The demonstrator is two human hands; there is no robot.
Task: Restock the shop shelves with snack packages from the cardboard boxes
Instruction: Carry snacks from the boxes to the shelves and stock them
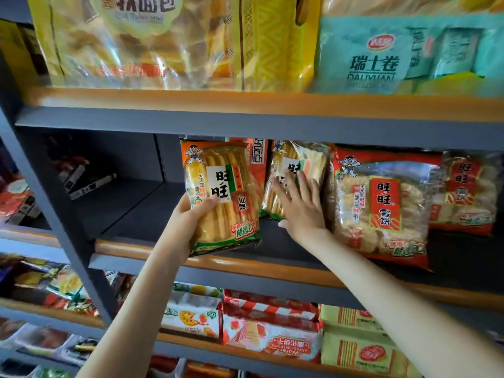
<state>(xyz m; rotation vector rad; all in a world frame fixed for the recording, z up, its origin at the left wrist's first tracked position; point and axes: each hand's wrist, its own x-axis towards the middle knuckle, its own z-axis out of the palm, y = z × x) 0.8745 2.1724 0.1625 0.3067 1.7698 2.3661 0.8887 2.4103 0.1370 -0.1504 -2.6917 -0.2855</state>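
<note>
My left hand (188,219) grips an orange-and-green rice cracker bag (222,195) by its left edge, thumb across the front, and holds it upright at the front of the middle shelf (152,214). Just to the right, my right hand (298,203) lies flat with straight fingers against a second rice cracker bag (311,159) that stands further back on the same shelf. A red rice cracker bag (381,211) leans right beside that hand, with another red bag (466,192) behind it. No cardboard box is in view.
The left part of the middle shelf is bare dark board. Large bread bags (131,42) and a teal Swiss-roll bag (381,58) fill the shelf above. Wafer and biscuit packs (270,336) fill the shelf below. A grey upright post (54,186) stands at left.
</note>
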